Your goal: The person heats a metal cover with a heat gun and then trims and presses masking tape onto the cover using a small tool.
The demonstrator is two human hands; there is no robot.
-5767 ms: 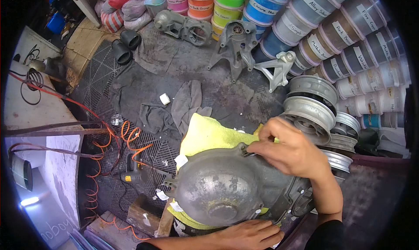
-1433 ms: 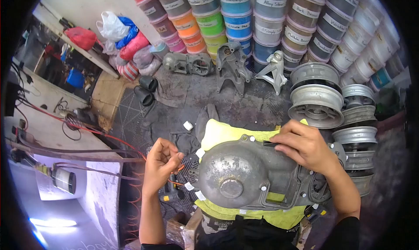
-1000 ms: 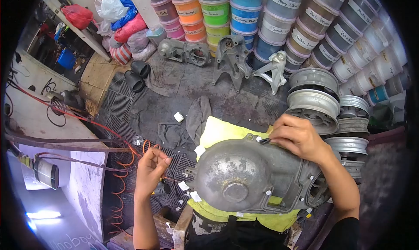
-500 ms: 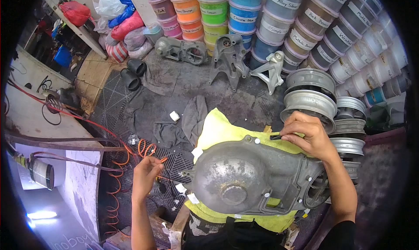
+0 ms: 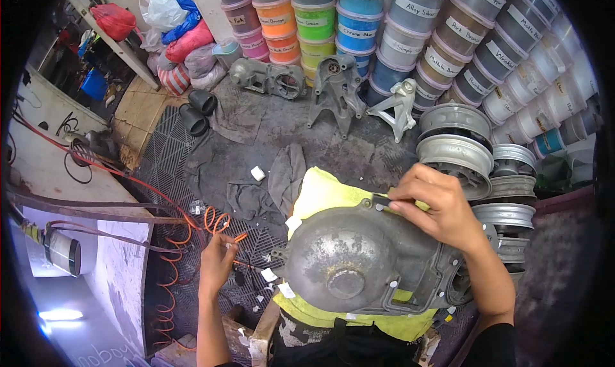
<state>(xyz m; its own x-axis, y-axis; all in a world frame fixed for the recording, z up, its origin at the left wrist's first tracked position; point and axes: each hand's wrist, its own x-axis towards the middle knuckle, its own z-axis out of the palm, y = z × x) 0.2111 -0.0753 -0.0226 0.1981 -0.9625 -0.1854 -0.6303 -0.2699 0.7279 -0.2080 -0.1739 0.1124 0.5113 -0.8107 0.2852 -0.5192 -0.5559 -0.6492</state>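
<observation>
A grey metal engine cover (image 5: 339,252), with a worn domed end, lies on a yellow cloth (image 5: 320,191) in front of me. Small white plugs or tape dots sit at several holes along its rim. Over the cover's upper edge, my right hand (image 5: 439,207) pinches a small flat black piece (image 5: 382,201), its tip close to a rim hole; its exact kind is unclear. To the left of the cover, my left hand (image 5: 218,255) has its fingers pinched together. An orange piece (image 5: 241,237) shows at the fingertips; whether it is held or belongs to the hose behind is unclear.
An orange coiled hose (image 5: 168,264) hangs at the left. White scraps (image 5: 269,275) lie beside the cover. Wheel rims (image 5: 453,155) are stacked at the right. Metal parts (image 5: 336,95) and labelled tubs (image 5: 359,34) stand at the back; black slippers (image 5: 195,114) are on the floor.
My right hand has moved left along the cover's upper edge with the black piece, nearer the rim hole. My left hand has barely moved. The view has shifted slightly.
</observation>
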